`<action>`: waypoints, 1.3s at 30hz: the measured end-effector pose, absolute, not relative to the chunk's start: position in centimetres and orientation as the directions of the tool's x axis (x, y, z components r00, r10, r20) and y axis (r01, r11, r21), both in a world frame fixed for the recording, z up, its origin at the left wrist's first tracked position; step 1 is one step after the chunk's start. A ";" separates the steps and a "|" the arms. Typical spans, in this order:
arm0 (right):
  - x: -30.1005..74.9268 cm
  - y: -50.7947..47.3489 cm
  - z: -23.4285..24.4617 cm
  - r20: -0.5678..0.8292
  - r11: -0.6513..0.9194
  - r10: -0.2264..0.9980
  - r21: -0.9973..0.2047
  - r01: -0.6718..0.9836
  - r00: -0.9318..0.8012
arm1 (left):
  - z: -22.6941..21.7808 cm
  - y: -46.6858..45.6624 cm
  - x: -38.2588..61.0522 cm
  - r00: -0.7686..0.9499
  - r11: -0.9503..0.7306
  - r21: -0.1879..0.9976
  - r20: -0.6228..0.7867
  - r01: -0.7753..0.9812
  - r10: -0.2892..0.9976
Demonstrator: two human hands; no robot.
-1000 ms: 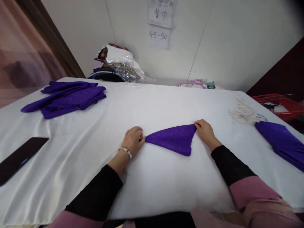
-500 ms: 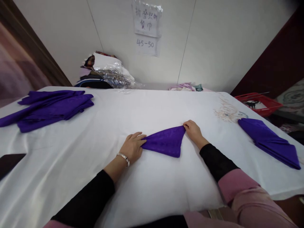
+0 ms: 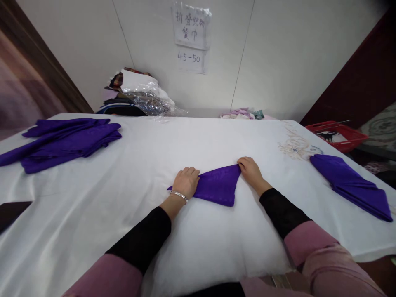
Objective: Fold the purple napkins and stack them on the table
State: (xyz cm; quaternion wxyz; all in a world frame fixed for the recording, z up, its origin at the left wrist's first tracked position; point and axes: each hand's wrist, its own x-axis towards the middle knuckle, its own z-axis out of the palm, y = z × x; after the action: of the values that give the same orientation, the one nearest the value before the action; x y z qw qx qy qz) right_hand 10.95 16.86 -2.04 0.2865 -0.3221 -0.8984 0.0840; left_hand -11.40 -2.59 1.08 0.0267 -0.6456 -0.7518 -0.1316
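Observation:
A folded purple napkin (image 3: 218,185) lies on the white tablecloth in front of me, fanned into a narrow wedge. My left hand (image 3: 187,181), with a silver bracelet at the wrist, rests palm down across its narrow part, fingers lying flat. The thin tip of the napkin pokes out to the left of this hand. At the upper right corner, my right hand (image 3: 247,167) pinches the napkin's edge between thumb and fingers. The wide lower right edge of the cloth is free.
A loose pile of purple napkins (image 3: 71,142) lies at the left, and folded purple napkins (image 3: 349,185) lie at the right. Behind the table are stacked fabrics with clear plastic (image 3: 145,93). A red basket (image 3: 349,142) stands past the right edge. A dark flat object (image 3: 12,214) is at left.
My left hand has slid to the right along the napkin and now lies across it, uncovering the narrow tip. My right hand keeps its pinch at the corner.

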 end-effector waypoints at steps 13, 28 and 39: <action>10.4 16.7 -2.1 0.457 0.846 0.533 -0.318 0.429 -0.712 | -0.2 -1.7 -11.5 -0.328 0.205 0.490 0.180 0.847 0.927; 9.1 14.6 -0.7 0.470 0.896 0.390 -0.390 0.210 -0.792 | -0.2 -1.7 -11.5 -0.311 0.153 0.546 0.209 0.824 0.927; 8.7 15.0 -0.7 0.461 0.893 0.375 -0.414 0.179 -0.804 | -0.1 -1.8 -11.3 -0.308 0.125 0.537 0.265 0.834 0.914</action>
State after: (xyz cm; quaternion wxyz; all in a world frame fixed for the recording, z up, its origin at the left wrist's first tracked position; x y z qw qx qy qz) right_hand 8.72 14.96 -0.68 0.2755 -0.1484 -0.9330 0.1780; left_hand -11.31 -1.83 -0.10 -0.0645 -0.5848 -0.7473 -0.3088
